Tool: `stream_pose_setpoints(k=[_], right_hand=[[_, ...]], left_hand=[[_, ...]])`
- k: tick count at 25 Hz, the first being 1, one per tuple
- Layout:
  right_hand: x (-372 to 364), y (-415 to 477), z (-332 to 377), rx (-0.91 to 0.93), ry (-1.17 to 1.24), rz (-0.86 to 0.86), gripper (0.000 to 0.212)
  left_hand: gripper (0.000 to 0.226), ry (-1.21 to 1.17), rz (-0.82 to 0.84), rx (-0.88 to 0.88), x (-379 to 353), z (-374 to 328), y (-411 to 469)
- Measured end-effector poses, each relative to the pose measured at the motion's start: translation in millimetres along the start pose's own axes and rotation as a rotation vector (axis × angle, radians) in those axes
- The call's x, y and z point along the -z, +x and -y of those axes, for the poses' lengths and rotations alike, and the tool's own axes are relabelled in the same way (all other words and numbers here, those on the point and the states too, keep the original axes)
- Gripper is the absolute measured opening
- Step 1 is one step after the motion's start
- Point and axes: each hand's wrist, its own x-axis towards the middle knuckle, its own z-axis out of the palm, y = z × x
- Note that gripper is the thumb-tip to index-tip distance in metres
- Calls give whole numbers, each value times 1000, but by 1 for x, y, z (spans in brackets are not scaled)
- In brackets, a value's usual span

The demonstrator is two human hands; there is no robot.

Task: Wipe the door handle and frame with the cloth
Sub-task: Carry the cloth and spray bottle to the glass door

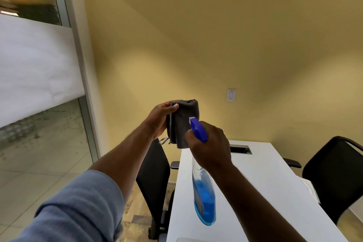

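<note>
My left hand (159, 122) holds a folded grey cloth (183, 124) upright in front of me, thumb pressed on its top edge. My right hand (209, 143) grips the neck of a clear spray bottle (204, 198) with blue liquid in its lower part. The bottle's purple nozzle (198, 128) points at the cloth from a few centimetres away. No door handle is in view. A grey metal frame (78, 49) of a glass panel runs down the left side.
A white table (265, 179) with a cable slot (240, 149) stands below my hands. Black chairs stand at its left (155, 179) and right (334, 175). A yellow wall with a white wall plate (231, 95) is ahead. Tiled floor lies at the left.
</note>
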Motion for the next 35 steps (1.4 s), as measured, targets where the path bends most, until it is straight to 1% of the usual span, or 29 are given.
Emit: stream_pose_setpoints(k=[8, 11, 15, 19, 24, 28, 31, 35], right_hand=[[-3, 2, 3, -3, -43, -1, 30], [-5, 4, 5, -2, -72, 17, 31], [-7, 4, 4, 7, -62, -22, 29], [-8, 4, 5, 4, -58, -5, 32], [-13, 4, 8, 19, -68, 15, 29], [-20, 2, 10, 35, -57, 48, 26], [-26, 2, 14, 46, -47, 71, 25], [-34, 3, 19, 57, -45, 52, 25]], left_hand=[[26, -16, 26, -12, 0, 0, 4], [24, -21, 23, -13, -1, -2, 5], [22, -22, 41, -14, 1, -4, 5], [23, -19, 31, -9, 3, -2, 4], [22, -29, 14, -7, 7, -5, 1], [27, -27, 6, -7, 15, -7, -5], [22, -29, -6, -11, 21, -10, -10], [26, -14, -25, -20, 32, -15, -15]])
